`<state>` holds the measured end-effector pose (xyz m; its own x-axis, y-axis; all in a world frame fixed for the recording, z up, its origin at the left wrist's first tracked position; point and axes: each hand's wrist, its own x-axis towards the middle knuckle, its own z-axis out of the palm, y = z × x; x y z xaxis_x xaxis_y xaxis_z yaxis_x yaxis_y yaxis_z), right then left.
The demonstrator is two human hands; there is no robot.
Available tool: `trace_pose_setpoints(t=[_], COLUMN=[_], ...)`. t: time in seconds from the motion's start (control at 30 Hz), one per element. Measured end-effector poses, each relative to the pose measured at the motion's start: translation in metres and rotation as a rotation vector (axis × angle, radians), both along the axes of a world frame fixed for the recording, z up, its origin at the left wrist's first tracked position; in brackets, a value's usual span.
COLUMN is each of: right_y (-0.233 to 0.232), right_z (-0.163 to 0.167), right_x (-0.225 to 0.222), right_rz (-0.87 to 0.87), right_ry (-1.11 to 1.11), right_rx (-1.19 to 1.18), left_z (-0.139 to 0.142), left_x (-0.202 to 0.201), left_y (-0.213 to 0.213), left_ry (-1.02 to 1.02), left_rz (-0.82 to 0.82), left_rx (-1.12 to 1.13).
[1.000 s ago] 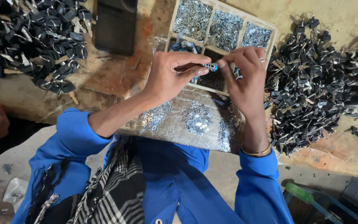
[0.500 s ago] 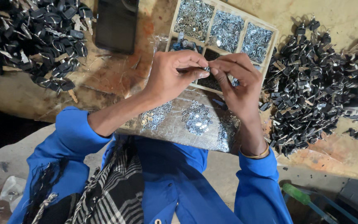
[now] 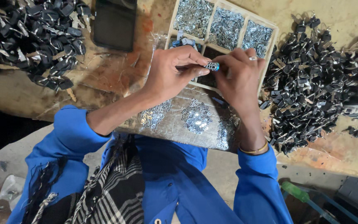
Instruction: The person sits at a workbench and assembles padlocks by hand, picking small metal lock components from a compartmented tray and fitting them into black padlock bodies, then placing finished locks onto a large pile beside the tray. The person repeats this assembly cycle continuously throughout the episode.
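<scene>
small part: a short metal cylinder with a blue band [image 3: 212, 66], pinched between the fingertips of both hands, held in the air just above the divided tray.
left hand: the left hand [image 3: 171, 74] has thumb and forefinger closed on the near end of the cylinder, other fingers curled in.
right hand: the right hand [image 3: 240, 76] pinches the far end with its fingers bunched around it; a ring shows on one finger and a bangle on the wrist.
progress: judging by the piles, many black-headed keys already lie heaped to either side, and the cylinder in hand looks mid-assembly; can't tell which pile is finished work.
tray: a wooden divided tray [image 3: 272, 36] sits directly under the hands, its far compartments full of small silvery bits, and a few more blue-banded cylinders [image 3: 184, 42] lie in a near one.
foil sheet: a foil-covered board [image 3: 187, 124] on the lap side carries little clusters of shiny parts.
key piles: right pile [image 3: 315, 79] near the right hand; left pile [image 3: 30, 41] well apart on the counter [image 3: 108, 79].
dark slab: a dark flat phone-like object [image 3: 114, 23] lies just left of the tray.
</scene>
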<state>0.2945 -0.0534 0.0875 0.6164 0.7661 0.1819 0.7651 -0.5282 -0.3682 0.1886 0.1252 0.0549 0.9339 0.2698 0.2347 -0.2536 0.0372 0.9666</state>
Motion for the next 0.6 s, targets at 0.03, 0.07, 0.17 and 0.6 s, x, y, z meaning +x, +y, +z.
trace_pose_setpoints(t=[0.03, 0.07, 0.17, 0.6], right_y=[-0.002, -0.004, -0.007, -0.004], right_z=[0.003, 0.006, 0.013, 0.016], right_x=[0.002, 0.003, 0.003, -0.005], right_rz=[-0.012, -0.024, -0.048, 0.012], right_ry=[0.001, 0.005, -0.013, 0.369], right_rx=[0.009, 0.016, 0.059, 0.361], left_z=[0.000, 0.001, 0.001, -0.002], left_x=[0.000, -0.001, 0.000, 0.002], left_y=[0.000, 0.000, 0.001, -0.002], left_ry=[0.004, 0.001, -0.004, 0.039], left_rz=[0.008, 0.013, 0.013, 0.016], left_rx=[0.006, 0.011, 0.028, 0.006])
